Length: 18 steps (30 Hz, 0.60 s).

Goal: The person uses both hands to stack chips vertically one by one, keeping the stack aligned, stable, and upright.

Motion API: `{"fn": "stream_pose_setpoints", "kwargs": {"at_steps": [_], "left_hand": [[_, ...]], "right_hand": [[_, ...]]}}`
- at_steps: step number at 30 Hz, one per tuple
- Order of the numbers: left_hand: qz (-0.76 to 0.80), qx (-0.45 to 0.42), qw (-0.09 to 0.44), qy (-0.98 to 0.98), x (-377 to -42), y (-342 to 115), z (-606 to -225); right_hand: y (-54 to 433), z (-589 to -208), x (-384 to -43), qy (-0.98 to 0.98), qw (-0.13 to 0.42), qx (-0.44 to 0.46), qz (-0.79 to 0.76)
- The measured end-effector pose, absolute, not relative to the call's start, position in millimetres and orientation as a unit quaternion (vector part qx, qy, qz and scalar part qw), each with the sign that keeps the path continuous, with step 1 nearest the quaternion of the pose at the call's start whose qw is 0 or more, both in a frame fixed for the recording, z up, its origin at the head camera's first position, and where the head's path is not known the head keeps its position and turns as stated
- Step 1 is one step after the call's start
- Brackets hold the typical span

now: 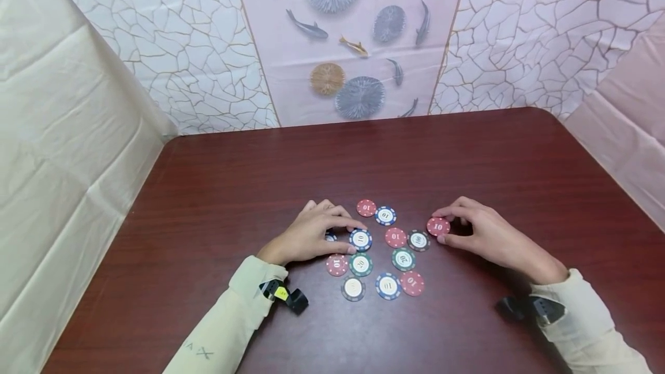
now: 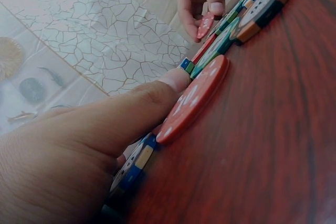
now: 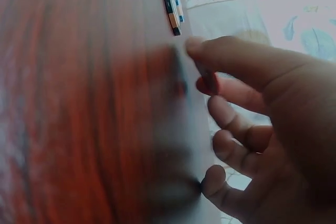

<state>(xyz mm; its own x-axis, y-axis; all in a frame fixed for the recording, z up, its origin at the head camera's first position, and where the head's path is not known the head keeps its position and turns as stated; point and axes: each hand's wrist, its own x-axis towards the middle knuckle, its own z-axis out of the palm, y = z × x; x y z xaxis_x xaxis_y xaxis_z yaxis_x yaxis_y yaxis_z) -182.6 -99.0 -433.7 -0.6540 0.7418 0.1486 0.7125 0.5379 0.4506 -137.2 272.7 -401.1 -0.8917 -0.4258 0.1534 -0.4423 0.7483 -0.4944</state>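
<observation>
My left hand [image 1: 310,234] holds a blue-and-white poker chip [image 1: 361,239] marked 10 between thumb and forefinger, low over the table. Partly under that hand lies another blue chip [image 1: 330,236]. A red chip [image 1: 336,265] and a green chip [image 1: 361,264] lie just nearer the front. To the right, my right hand [image 1: 490,239] pinches a red poker chip [image 1: 438,226] by its edges. In the right wrist view this red chip [image 3: 209,83] is held above the tabletop, mostly behind the thumb. Closest to it on the table is a black chip [image 1: 418,240].
More chips lie flat mid-table: a red one [image 1: 366,208] beside a blue one [image 1: 385,216] at the back, a green one [image 1: 403,259], and a grey-rimmed one [image 1: 354,289] in front. The dark red wooden table [image 1: 234,172] meets patterned cloth [image 1: 208,74] behind.
</observation>
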Motion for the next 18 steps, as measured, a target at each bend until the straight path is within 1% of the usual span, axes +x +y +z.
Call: {"fn": "stream_pose_setpoints", "kwargs": {"at_steps": [7, 14, 18], "left_hand": [[0.248, 0.412, 0.035, 0.876, -182.2, -99.9, -434.2], [0.237, 0.408, 0.035, 0.881, -181.3, -99.0, -434.6], [0.236, 0.405, 0.028, 0.883, -182.4, -98.3, -432.6]], "right_hand": [[263.6, -399.9, -135.5, -0.928, 0.029, 0.255, 0.27], [248.1, -394.4, -133.8, -0.93, 0.022, 0.265, 0.255], [237.7, -389.8, -133.5, -0.928, 0.039, 0.277, 0.245]]}}
